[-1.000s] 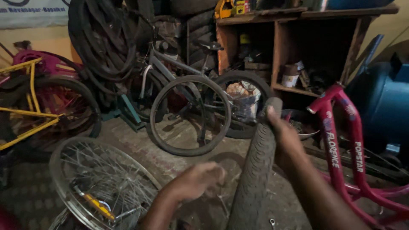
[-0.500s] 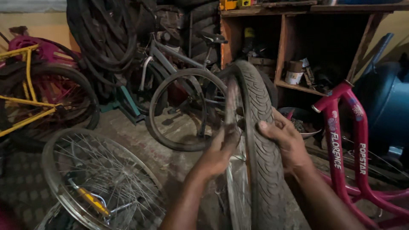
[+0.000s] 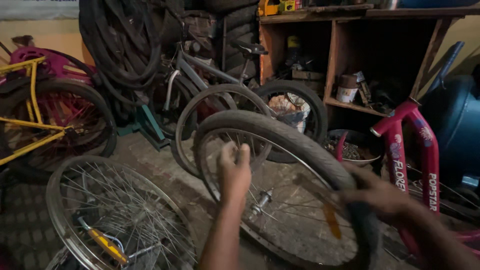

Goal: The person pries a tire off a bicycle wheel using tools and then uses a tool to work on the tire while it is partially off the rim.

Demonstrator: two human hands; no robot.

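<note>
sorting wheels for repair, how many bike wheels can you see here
5, maybe more hidden: tyred wheel in the hands, bare rim on the floor lower left, two on the grey bike, one on the yellow bike.

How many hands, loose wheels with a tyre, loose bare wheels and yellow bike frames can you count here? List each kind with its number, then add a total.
hands: 2, the left hand and the right hand
wheel with a tyre: 1
bare wheel: 1
yellow bike frame: 1
Total: 5
</note>
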